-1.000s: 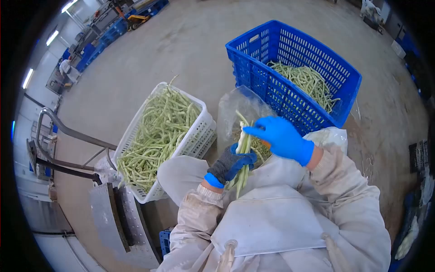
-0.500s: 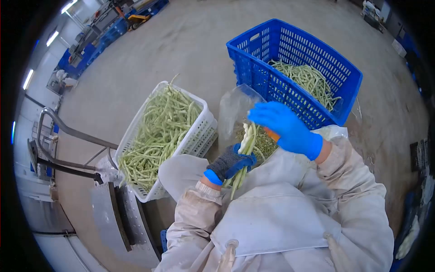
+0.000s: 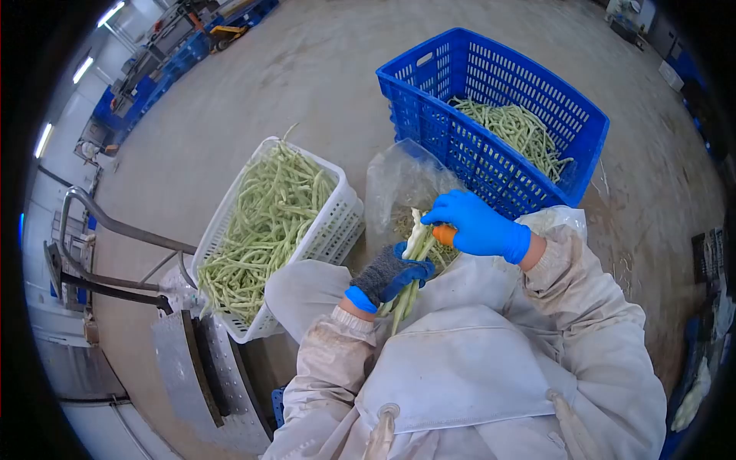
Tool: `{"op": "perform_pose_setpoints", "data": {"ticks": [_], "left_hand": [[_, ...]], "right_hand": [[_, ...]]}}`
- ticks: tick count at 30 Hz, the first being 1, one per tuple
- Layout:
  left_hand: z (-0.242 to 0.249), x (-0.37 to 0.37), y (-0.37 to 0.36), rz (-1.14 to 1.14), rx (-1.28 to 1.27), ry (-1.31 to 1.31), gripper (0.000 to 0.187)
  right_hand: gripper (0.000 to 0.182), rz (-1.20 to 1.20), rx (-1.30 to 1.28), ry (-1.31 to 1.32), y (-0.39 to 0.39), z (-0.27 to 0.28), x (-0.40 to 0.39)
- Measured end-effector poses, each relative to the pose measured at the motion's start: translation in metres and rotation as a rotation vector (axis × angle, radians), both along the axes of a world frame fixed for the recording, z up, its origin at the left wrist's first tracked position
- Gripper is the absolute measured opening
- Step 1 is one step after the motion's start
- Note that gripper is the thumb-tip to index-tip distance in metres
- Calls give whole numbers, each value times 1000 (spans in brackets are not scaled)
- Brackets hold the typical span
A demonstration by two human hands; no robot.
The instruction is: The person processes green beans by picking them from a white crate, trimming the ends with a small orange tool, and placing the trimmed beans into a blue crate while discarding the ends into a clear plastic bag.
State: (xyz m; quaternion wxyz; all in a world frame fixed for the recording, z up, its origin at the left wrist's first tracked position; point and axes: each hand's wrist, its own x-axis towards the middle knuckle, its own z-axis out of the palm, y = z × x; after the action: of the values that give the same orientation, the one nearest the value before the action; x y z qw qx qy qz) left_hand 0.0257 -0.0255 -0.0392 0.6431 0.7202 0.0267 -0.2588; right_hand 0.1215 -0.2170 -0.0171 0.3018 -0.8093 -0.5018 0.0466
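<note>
One bunch of green beans (image 3: pixel 418 247) – likely light, bendy, snappable; best held mid-length, where left hand (image 3: pixel 387 274) grips; right hand (image 3: pixel 479 223) closed around orange handle (image 3: pixel 445 234).

– Passage ahead?
– Open floor (image 3: pixel 322 77) between the white basket (image 3: pixel 331 232) and the blue crate (image 3: pixel 468 157), beyond the plastic bag (image 3: pixel 399 188).
– Obstructions?
– Bag occupies the gap's near end; the crate's wall stands beyond the right hand (image 3: pixel 477 224); a metal handle (image 3: pixel 153 237) flanks the basket's left.
</note>
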Motion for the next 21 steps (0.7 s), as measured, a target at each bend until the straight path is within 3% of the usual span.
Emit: {"op": "perform_pose_setpoints", "data": {"ticks": [7, 9, 10, 13, 15, 16, 18, 21], "left_hand": [[-20, 1, -1, 0, 68, -14, 25], [-22, 1, -1, -7, 63, -24, 26], [-19, 1, -1, -27, 99, -23, 27], [-15, 1, -3, -45, 165, -25, 24], [-17, 2, -7, -42, 194, -30, 21], [-20, 6, -9, -4, 160, 0, 20], [-32, 13, -13, 33, 127, 31, 20], [-49, 28, -14, 103, -22, 22, 20]], "right_hand": [[19, 42, 31, 172, -2, -3, 4], [20, 81, -22, 491, -4, 0, 7], [20, 81, -22, 491, -3, 0, 7], [18, 90, -27, 421, -1, -4, 3], [14, -55, -70, 37, 5, -14, -5], [14, -54, -71, 37, 9, -19, -10], [10, -309, -167, -198, 21, -28, -18], [10, -442, -137, -241, 32, -42, -13]]}}
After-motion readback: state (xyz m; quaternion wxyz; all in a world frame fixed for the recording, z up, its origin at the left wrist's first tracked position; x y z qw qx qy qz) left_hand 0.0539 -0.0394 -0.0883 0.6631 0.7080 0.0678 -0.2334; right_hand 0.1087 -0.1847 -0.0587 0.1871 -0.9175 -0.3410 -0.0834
